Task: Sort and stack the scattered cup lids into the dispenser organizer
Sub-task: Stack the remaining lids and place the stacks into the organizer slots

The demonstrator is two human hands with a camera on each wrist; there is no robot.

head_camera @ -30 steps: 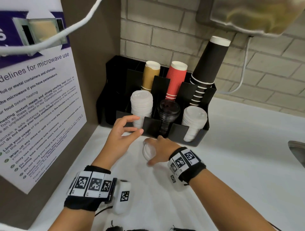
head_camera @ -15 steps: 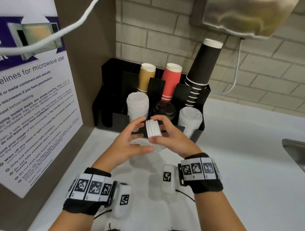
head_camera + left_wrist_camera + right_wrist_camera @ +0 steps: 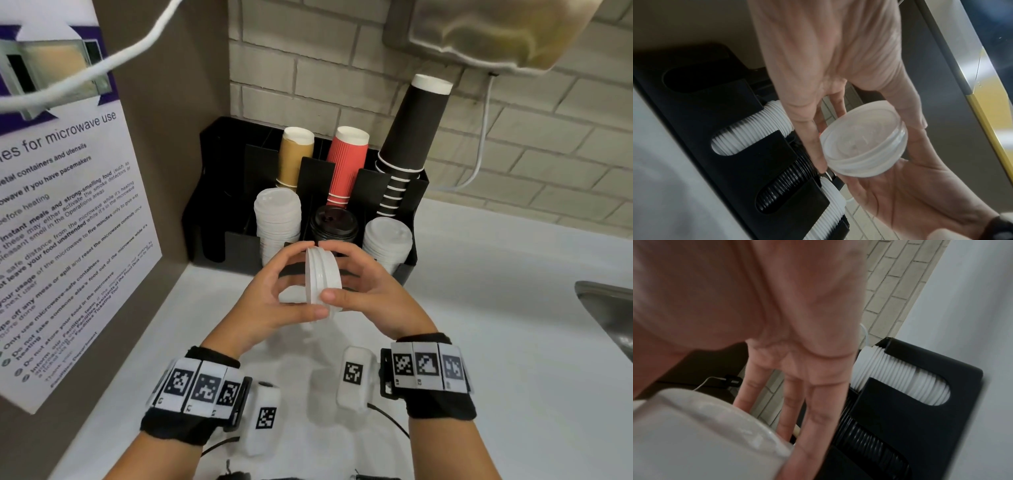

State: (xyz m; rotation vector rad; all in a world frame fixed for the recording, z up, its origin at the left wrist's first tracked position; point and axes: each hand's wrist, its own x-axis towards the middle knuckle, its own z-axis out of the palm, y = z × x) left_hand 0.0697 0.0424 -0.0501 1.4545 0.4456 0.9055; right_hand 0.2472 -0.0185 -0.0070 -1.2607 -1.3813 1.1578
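A small stack of white lids [image 3: 323, 279] stands on edge in the air, just in front of the black organizer [image 3: 219, 192]. My left hand [image 3: 301, 279] grips it from the left, thumb underneath and fingers over the top. From the right my right hand [image 3: 337, 270] pinches it between thumb and fingers. In the left wrist view the white lids [image 3: 863, 142] show their hollow side, with the right hand's palm behind them. The organizer's front row holds a white lid stack [image 3: 277, 219], black lids [image 3: 334, 222] and another white lid stack [image 3: 388, 240].
Tan cups [image 3: 296, 154], red cups [image 3: 347, 161] and tall black cups [image 3: 411, 130] stand in the organizer's back row. A panel with a microwave poster [image 3: 68, 240] walls the left side. A metal sink [image 3: 609, 308] lies at the right edge of the white counter [image 3: 496, 342].
The right hand lifted the lids off the counter and turned them on edge. The left hand came in and took hold too. Both now hold the stack higher, nearer the organizer.
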